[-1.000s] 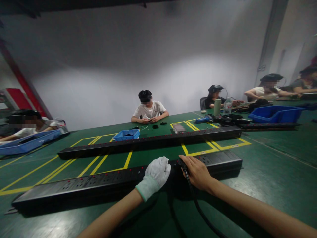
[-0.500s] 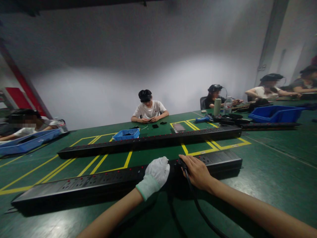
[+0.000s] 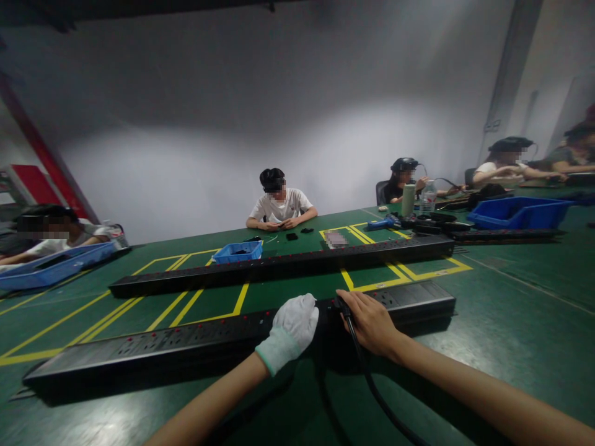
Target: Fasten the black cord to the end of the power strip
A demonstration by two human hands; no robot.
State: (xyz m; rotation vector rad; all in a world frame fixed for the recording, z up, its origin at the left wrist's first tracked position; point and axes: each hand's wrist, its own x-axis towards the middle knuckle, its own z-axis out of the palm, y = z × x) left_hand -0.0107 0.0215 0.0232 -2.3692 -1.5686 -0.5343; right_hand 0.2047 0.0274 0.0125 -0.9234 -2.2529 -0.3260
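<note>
A long black power strip (image 3: 186, 339) with rows of sockets and small red switches lies across the green table in front of me. My left hand (image 3: 295, 322), in a white glove with a pale green cuff, is closed over the strip near its middle, fingers curled on the top edge. Just to the right, my bare right hand (image 3: 369, 317) grips a black plug (image 3: 344, 306) against the strip's sockets. A thick black cable (image 3: 365, 365) hangs from the plug and runs down towards me. My fingers hide where plug and strip meet.
Behind it lies a second power strip (image 3: 288, 266). Beyond that stand a small blue bin (image 3: 239, 253), a blue hand tool (image 3: 383, 223), a green bottle (image 3: 408, 199) and a larger blue bin (image 3: 520, 214). Yellow tape marks the green table (image 3: 520, 322). Several people sit around.
Both my hands stay in place on the strip and the plug. In the background at right, a seated person has raised a hand towards the head.
</note>
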